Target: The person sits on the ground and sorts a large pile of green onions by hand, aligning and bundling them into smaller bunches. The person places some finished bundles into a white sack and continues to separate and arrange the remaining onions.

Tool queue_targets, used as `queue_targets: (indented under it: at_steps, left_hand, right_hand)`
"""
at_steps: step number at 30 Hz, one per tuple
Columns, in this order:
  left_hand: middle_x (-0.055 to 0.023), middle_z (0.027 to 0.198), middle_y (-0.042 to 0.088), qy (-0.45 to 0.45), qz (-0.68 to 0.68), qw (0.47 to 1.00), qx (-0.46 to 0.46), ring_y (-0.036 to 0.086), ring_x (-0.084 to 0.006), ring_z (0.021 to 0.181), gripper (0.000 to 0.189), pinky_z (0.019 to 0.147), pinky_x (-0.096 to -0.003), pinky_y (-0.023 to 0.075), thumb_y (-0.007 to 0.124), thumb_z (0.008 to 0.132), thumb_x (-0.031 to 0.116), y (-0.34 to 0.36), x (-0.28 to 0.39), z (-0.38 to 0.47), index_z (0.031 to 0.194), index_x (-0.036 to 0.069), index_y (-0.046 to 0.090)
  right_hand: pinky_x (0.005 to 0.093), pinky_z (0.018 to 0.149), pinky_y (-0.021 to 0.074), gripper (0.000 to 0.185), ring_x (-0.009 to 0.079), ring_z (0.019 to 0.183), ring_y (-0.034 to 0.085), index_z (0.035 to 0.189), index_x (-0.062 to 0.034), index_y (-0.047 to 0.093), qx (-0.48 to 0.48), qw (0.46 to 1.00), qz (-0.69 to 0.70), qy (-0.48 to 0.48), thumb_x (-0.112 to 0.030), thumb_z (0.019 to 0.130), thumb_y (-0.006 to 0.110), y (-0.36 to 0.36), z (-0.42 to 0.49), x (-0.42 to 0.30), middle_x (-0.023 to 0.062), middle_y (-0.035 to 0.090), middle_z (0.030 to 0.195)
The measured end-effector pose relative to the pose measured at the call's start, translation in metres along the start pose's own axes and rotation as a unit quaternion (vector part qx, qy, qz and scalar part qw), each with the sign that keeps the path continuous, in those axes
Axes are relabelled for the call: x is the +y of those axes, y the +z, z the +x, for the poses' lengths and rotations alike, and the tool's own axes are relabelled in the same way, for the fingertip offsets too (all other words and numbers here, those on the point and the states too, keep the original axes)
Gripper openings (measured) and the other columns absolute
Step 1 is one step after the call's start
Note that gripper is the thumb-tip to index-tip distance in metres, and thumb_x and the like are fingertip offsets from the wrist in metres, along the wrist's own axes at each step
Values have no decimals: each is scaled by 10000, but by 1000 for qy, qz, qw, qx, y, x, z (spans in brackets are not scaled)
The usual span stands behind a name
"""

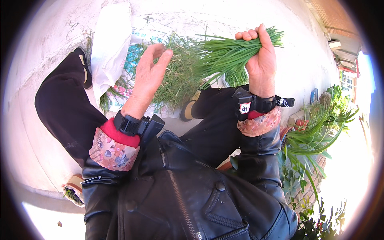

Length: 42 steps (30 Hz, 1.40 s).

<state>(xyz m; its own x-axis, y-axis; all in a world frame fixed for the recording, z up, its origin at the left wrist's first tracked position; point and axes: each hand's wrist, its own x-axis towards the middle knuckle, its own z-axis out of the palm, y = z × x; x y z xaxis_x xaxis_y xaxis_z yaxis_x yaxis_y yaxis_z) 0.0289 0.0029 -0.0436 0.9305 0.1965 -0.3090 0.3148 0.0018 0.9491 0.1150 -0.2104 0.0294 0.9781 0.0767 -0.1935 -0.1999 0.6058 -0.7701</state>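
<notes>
My right hand [261, 57] is raised at the upper right, closed around a bunch of long green grass-like leaves, perhaps Chinese chives [228, 54]. The leaf tips spread to the left. To the left, my left hand [154, 67] is held with thumb and fingers apart and nothing between them. Below and behind it a loose heap of thin green and yellowish leaves [177, 72] lies on a printed white plastic sack [112, 39]. Another bundle of green leaves [237, 77] lies beneath the held bunch, partly hidden by it.
More leaves [104, 102] stick out under the sack's fold by my left leg. My shoes [188, 109] flank the heap. Potted plants [312, 141] stand along the right side. A pot [75, 187] is at the lower left on the pale concrete ground [36, 144].
</notes>
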Motion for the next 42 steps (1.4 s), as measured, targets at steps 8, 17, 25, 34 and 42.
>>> queue_targets:
  at_steps: [8,17,25,34,42]
  left_hand:
    - [-122,1165,505,140,-194,941,-238,465,-235,1106,725,953,-341,334,709,707,352,25,46,24,1234,-21,379]
    - [-81,1033,500,28,-171,917,-360,565,-160,735,943,647,-255,466,729,682,105,29,57,1,1400,118,118]
    - [13,624,494,-23,-1,934,-358,428,-50,472,343,424,-175,340,649,764,185,20,54,8,1056,49,529]
    - [-135,763,612,154,287,902,-285,596,-295,778,274,705,-382,457,610,714,282,6,43,13,848,43,621]
    - [-118,765,617,288,438,823,-220,609,-290,767,258,671,-396,486,646,678,203,7,39,3,888,57,604]
  right_hand:
    - [263,681,470,112,115,723,562,858,-57,551,-199,971,-133,14,-157,889,510,43,-23,34,28,581,746]
    - [245,679,468,154,94,747,568,924,-31,581,-169,936,-309,5,-147,824,599,50,-31,29,26,610,779]
    - [362,846,438,352,237,933,565,1092,-13,488,-297,927,-192,122,-262,850,547,25,-17,16,139,584,974]
    - [373,943,386,576,253,1083,505,1183,26,455,-299,903,-297,88,-441,848,497,14,-6,-5,184,544,1112]
    - [349,903,400,746,269,1033,529,1202,-9,445,-425,567,-704,-49,-329,609,764,52,-22,-1,152,568,1069]
